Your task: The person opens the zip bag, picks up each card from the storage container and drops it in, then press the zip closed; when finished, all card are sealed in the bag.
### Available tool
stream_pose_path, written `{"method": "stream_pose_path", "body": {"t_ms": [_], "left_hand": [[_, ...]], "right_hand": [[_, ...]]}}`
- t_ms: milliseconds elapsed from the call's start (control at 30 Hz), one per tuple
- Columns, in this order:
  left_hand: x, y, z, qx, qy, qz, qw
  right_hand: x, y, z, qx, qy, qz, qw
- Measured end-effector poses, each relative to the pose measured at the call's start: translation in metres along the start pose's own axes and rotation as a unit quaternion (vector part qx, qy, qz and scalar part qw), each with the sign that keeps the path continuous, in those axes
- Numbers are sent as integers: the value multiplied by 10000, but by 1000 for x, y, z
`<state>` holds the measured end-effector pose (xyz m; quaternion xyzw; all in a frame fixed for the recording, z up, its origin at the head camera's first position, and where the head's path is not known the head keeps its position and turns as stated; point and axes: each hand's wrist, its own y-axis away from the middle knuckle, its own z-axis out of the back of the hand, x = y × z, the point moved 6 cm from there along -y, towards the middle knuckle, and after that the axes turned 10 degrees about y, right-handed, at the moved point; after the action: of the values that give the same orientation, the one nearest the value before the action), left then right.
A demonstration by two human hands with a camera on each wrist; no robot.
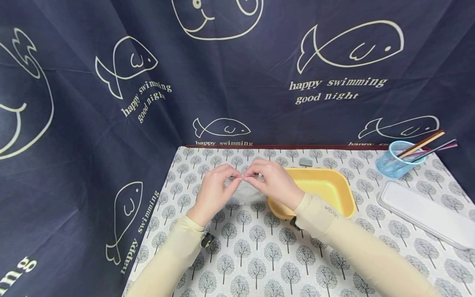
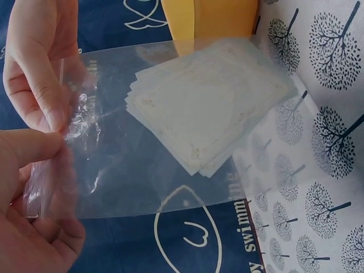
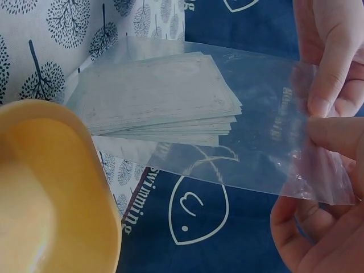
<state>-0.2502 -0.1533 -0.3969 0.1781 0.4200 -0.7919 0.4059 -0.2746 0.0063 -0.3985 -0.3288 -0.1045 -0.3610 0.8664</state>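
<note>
A clear plastic bag (image 2: 122,185) hangs from both hands, its opening end held between their fingertips. Inside lies a fanned stack of pale paper cards (image 3: 153,94), slid toward the bag's far end. My left hand (image 1: 214,189) pinches the bag's edge between thumb and fingers. Right beside it, my right hand (image 1: 274,181) pinches the same edge, with the two thumb tips close together. In the head view the bag shows only as a pale patch below the hands, largely hidden by them.
A yellow plastic basin (image 1: 349,200) stands beside the right forearm. Farther right are a blue cup (image 1: 393,163) holding several thin sticks and a long white case (image 1: 430,214). A small grey block (image 1: 306,162) lies behind the basin. A dark blue curtain (image 1: 230,90) hangs behind the table.
</note>
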Motion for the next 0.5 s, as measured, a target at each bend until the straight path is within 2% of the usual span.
{"method": "stream_pose_path", "body": {"t_ms": [333,500], "left_hand": [[-1,0,-8,20,-17,5,10000],[0,1,-3,-105,-28,25,9999]], "right_hand": [[0,2,-3,86,166,-2,9998],[-2,4,3,3,-76,-260,9996]]}}
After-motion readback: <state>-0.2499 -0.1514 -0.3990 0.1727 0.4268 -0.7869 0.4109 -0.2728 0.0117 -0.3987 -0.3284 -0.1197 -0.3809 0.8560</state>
